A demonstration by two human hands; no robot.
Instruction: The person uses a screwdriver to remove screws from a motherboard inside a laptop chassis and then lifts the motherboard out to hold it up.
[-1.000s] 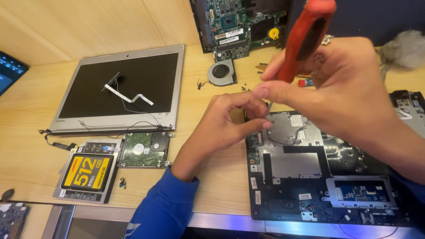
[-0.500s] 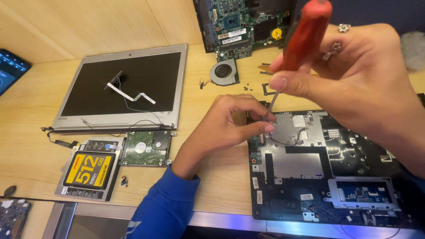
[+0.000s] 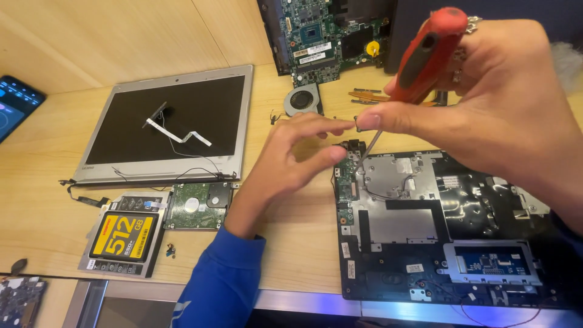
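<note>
Right hand: the right hand (image 3: 504,97) is wrapped tight around the red-and-grey-handled screwdriver (image 3: 425,58), thumb and forefinger pinched low where handle meets shaft, likely to steady the tip.
Screwdriver tip: the thin metal shaft slants down and left, meeting the upper left corner of the open black laptop base (image 3: 449,225); whether it sits in a screw head is too small to tell.
Left hand: the left hand (image 3: 297,158), in a blue sleeve (image 3: 221,285), has its fingertips closed on the small green circuit board (image 3: 347,173) at the base's left edge, apparently bracing it under the tool.
Base placement: lies flat on the light wooden table (image 3: 297,237), inner side up, so metal plates and wiring are reachable.
Removed parts: the silver-framed laptop screen panel (image 3: 167,124), a bare hard drive with green board (image 3: 197,205) and a yellow-labelled drive in a metal caddy (image 3: 124,234) lie well apart to the left; a round grey cooling fan (image 3: 302,100) and large green motherboard (image 3: 331,33) sit farther back.
Loose screws: tiny dark bits (image 3: 170,248) just beside the caddy.
Hidden: the right hand covers the base's upper right; the contact point is partly masked by fingers.
Cut off: a dark phone (image 3: 15,103) at the left edge; the base's lower right runs out of frame.
</note>
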